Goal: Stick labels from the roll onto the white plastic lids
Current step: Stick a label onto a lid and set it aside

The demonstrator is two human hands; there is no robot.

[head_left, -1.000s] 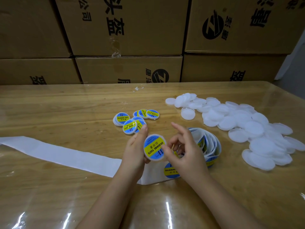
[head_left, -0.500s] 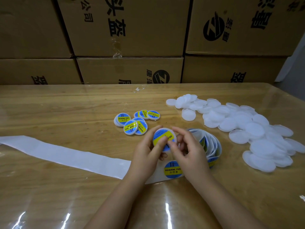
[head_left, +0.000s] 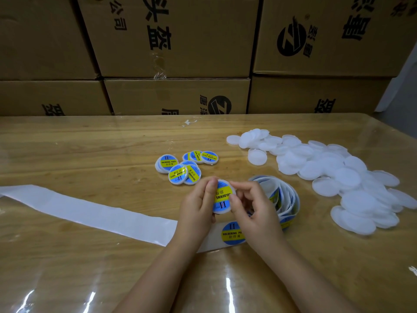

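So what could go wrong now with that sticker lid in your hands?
1. The left hand and right hand pinch the labelled lid above the table; it might slip and drop.
2. The right wrist is just over the next label on the backing strip and could crease it.
3. The label roll sits loosely coiled beside the right hand; a nudge might unwind it.
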